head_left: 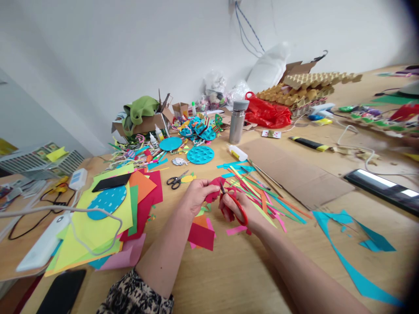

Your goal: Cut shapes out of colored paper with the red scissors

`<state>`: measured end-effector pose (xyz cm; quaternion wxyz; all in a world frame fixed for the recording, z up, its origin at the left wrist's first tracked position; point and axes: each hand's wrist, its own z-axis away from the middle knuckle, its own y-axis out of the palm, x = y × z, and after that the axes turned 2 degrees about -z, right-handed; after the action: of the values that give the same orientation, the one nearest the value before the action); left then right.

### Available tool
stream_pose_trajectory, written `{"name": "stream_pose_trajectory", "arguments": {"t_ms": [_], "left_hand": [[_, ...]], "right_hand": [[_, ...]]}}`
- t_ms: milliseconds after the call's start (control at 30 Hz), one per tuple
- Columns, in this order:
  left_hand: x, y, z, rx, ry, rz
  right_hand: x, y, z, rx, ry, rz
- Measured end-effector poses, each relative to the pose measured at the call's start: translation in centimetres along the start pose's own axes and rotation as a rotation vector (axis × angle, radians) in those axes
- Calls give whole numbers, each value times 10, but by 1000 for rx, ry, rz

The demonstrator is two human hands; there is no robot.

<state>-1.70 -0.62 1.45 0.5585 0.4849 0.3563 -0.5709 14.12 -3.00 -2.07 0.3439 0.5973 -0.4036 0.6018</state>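
Deep red paper (212,196), a small piece, is held over the middle of a pale wooden tabletop (229,279). The left hand (199,194) pinches it, thumb and fingertips closed on its edge. The right hand (236,208) is curled closed around the handles of red-handled scissors (244,216), whose blades point up at the paper; whether they are cutting into it is hard to make out, as the fingers crowd the view.

Just below the hands, on the tabletop, lies a flat red rectangle of paper (202,236), over orange and pink pieces. To the right of the hands is a loose heap of thin paper strips (262,196) in green, orange, pink and blue, and beyond it a flat brown cardboard sheet (284,170). Black-handled scissors (175,181) lie beyond the left hand, beside a small yellow cutout (188,179). Farther back are a round blue disc (200,155) and a silver metal bottle with a grey lid (237,123), standing upright. Stacked coloured sheets (122,226) spread over the left side, with a black phone (111,182) on top.
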Motion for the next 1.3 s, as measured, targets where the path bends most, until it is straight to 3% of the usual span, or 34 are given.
{"name": "stream_pose_trajectory", "arguments": {"t_ms": [533,1300], "left_hand": [[1,1,0,-12,1,-13],[-1,-2,0,22,-1,-18]], "right_hand": [[-5,-1,-4,-4,-55,38],[3,-1,1,22,-16,10]]}}
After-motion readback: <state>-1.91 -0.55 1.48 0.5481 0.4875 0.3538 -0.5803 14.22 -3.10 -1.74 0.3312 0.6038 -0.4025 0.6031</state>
